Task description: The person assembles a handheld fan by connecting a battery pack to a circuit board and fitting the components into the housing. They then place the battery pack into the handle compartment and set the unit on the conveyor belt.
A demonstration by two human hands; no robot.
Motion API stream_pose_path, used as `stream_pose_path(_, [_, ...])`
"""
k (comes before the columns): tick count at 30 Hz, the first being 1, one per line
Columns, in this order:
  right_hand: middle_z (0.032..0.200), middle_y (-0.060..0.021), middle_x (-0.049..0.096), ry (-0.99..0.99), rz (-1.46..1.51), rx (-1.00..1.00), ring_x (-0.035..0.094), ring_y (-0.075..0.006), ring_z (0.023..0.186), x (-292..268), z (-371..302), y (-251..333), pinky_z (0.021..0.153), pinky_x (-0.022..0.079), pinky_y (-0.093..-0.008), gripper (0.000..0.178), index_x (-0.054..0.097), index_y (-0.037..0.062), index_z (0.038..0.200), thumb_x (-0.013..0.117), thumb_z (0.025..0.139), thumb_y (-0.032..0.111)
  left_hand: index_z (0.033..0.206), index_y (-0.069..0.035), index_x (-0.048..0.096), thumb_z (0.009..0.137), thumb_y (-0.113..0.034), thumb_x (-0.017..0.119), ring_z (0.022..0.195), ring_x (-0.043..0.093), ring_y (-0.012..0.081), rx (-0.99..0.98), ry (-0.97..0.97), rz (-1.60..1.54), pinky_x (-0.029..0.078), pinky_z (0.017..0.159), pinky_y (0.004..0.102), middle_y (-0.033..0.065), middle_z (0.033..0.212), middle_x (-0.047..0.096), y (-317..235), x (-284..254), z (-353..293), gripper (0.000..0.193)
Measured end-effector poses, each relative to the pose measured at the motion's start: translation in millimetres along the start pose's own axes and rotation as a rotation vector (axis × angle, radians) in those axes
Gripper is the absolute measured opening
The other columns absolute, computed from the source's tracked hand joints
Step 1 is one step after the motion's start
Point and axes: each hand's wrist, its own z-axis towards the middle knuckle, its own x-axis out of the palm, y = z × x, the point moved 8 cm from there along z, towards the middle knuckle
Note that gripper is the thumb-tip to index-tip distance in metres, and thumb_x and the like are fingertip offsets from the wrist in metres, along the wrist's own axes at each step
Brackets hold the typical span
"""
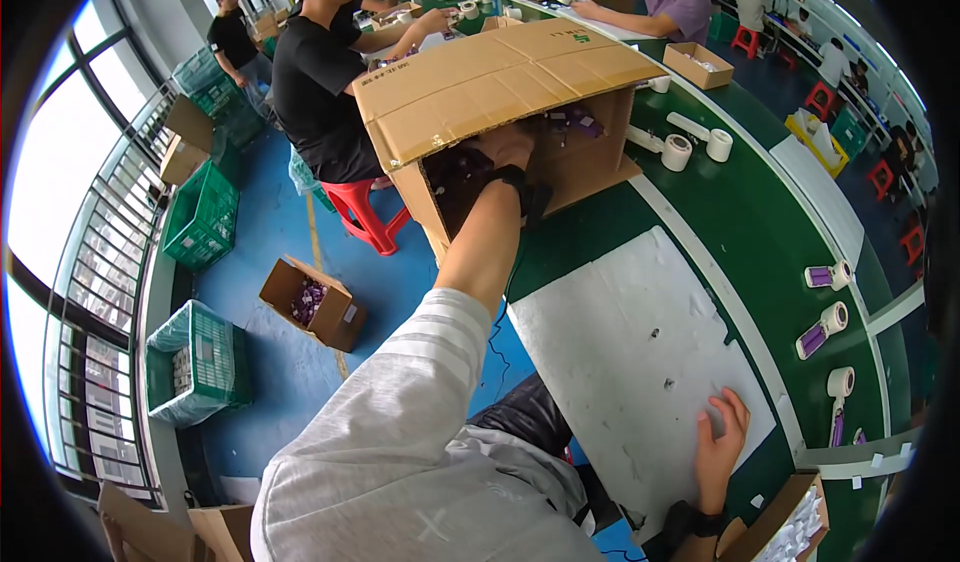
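My left arm stretches forward into a large cardboard box that lies on its side with its opening facing me. Inside it, my left hand is among dark purple pieces; its fingers are hidden, so any hold cannot be seen. A black band circles that wrist. My right hand rests at the right edge of a white foam sheet, fingers loosely curved, thumb apart, nothing in it.
White-and-purple handheld devices stand along the green conveyor belt at right. White devices lie beyond the big box. An open carton is by my right wrist. Green crates, a small carton and a red stool occupy the left floor; co-workers sit ahead.
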Motion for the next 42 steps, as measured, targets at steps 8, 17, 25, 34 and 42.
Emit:
stream_pose_path(8, [0.122, -0.0131, 0.057, -0.014, 0.0, 0.068, 0.05, -0.0315, 0.115, -3, -3, 1, 0.099, 0.04, -0.039, 0.019, 0.062, -0.0013, 0.098, 0.063, 0.079, 0.003, 0.147, -0.018, 0.029, 0.076, -0.06, 0.063, 0.139, 0.021, 0.045, 0.07, 0.031, 0.029, 0.026, 0.1, 0.0708, 0.0183, 0.153, 0.024, -8, 2, -17, 0.09])
stream_pose_path(17, [0.117, -0.0126, 0.06, -0.045, 0.038, 0.019, 0.052, -0.0327, 0.11, -2, -3, 1, 0.094, 0.042, -0.0405, 0.017, 0.064, -0.0004, 0.094, 0.064, 0.077, 0.002, 0.147, -0.025, 0.029, 0.074, -0.058, 0.066, 0.137, 0.023, 0.0481, 0.021, -0.008, 0.071, 0.023, 0.102, 0.0705, 0.0188, 0.153, 0.024, 13, 11, -1, 0.089])
stream_pose_path(25, [0.116, -0.0127, 0.06, -0.06, 0.009, 0.035, 0.052, -0.0323, 0.109, -5, -4, -1, 0.093, 0.043, -0.0401, 0.016, 0.064, -0.0001, 0.093, 0.065, 0.077, 0.003, 0.143, -0.026, 0.04, 0.074, -0.068, 0.06, 0.134, 0.028, 0.0485, 0.134, 0.342, 0.15, 0.017, 0.104, 0.0705, 0.0211, 0.15, 0.03, -24, 29, -60, 0.084])
stream_pose_path(34, [0.114, -0.0115, 0.062, -0.078, 0.017, 0.012, 0.054, -0.0307, 0.108, -6, 2, 3, 0.093, 0.044, -0.0368, 0.015, 0.065, 0.0007, 0.092, 0.065, 0.077, 0.001, 0.138, -0.024, 0.047, 0.068, -0.057, 0.074, 0.132, 0.03, 0.0495, 0.309, 0.355, 0.006, 0.018, 0.105, 0.069, 0.0174, 0.146, 0.039, -41, 50, -48, 0.082])
stream_pose_path(42, [0.11, -0.0111, 0.063, -0.13, 0.032, -0.025, 0.055, -0.0314, 0.104, -11, 0, 4, 0.09, 0.045, -0.0369, 0.014, 0.065, 0.0015, 0.088, 0.067, 0.074, 0.0, 0.123, -0.019, 0.06, 0.072, -0.045, 0.074, 0.119, 0.046, 0.0428, 0.508, -0.129, 0.133, 0.034, 0.102, 0.0552, 0.0149, 0.126, 0.053, -98, -1, -106, 0.059])
